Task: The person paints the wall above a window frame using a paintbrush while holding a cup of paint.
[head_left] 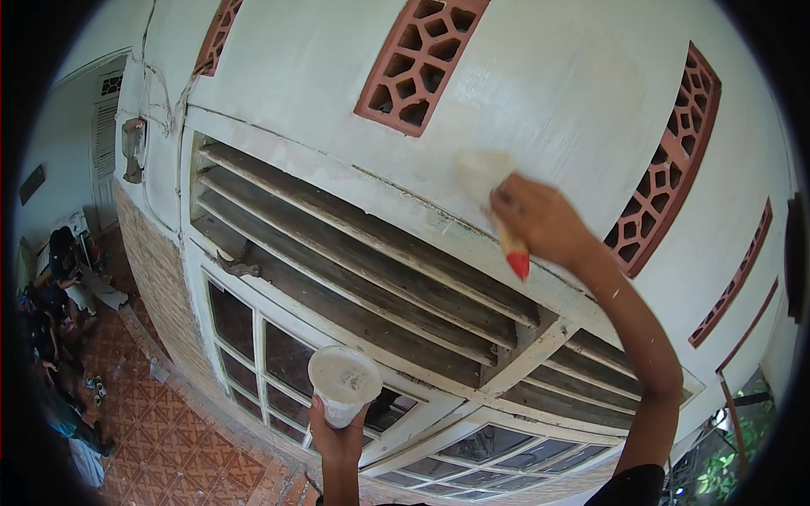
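Note:
My left hand (339, 438) holds up a small white plastic tub (342, 411) from below. Pale, whitish paint (344, 375) fills it almost to the rim. Higher and to the right, my right hand (547, 221) is closed around a paintbrush (511, 240) with a wooden handle and a red end pointing down. The pale bristles, smeared by motion, are at the white wall (540, 101), just above the ledge over the louvres; whether they touch it I cannot tell. Wet-looking streaks shine on the wall above the brush.
Reddish pierced vent blocks (396, 108) are set into the wall. Below run dirty wooden louvre slats (354, 228) and white-framed window panes (260, 341). At far left, people (63, 270) are gathered on the patterned tile floor (181, 430). A metal box (133, 150) and loose wires hang on the wall.

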Tool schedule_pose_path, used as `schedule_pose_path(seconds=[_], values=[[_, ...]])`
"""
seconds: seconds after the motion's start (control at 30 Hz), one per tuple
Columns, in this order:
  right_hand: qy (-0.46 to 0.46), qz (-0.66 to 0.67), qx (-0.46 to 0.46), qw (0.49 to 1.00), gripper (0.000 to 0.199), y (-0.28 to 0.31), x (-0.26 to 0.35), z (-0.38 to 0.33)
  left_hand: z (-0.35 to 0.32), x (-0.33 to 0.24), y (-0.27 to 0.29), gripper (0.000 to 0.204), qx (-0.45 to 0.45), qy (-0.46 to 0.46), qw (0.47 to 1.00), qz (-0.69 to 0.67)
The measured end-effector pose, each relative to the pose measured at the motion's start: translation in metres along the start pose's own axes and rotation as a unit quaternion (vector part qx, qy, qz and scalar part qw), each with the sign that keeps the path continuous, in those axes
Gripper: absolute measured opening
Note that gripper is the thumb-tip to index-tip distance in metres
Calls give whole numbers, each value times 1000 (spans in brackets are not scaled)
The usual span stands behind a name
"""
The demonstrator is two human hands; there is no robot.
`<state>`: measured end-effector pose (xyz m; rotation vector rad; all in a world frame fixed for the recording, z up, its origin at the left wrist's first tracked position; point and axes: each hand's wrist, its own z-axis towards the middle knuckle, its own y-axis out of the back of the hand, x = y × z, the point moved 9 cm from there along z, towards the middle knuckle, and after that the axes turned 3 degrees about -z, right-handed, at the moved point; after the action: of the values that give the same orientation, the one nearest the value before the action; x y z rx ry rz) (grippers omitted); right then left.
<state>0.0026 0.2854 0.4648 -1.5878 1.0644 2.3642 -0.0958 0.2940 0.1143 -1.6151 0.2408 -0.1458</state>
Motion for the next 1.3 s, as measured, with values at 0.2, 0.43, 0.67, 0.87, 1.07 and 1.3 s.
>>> schedule_pose_path(seconds=[0.2, 0.43, 0.67, 0.87, 1.07, 1.3], values=[[-265, 237, -90, 931, 10, 17, -72, -10, -3, 4, -4, 52, 8, 14, 1000, 3], [-128, -82, -93, 984, 26, 38, -56, -4, -10, 19, -9, 47, 35, 34, 999, 3], [-173, 327, -41, 928, 13, -23, -12, -11, -16, 26, -11, 49, 43, 66, 996, 47], [-263, 116, -230, 930, 19, 77, -196, 32, -17, 24, -19, 55, 76, 48, 996, 17], [-174, -238, -193, 936, 19, 111, -210, 88, -15, 10, 9, 48, -13, 14, 999, 28], [-233, 284, -62, 928, 25, 14, -120, 52, -16, -3, 23, 48, -24, -2, 1000, 20]])
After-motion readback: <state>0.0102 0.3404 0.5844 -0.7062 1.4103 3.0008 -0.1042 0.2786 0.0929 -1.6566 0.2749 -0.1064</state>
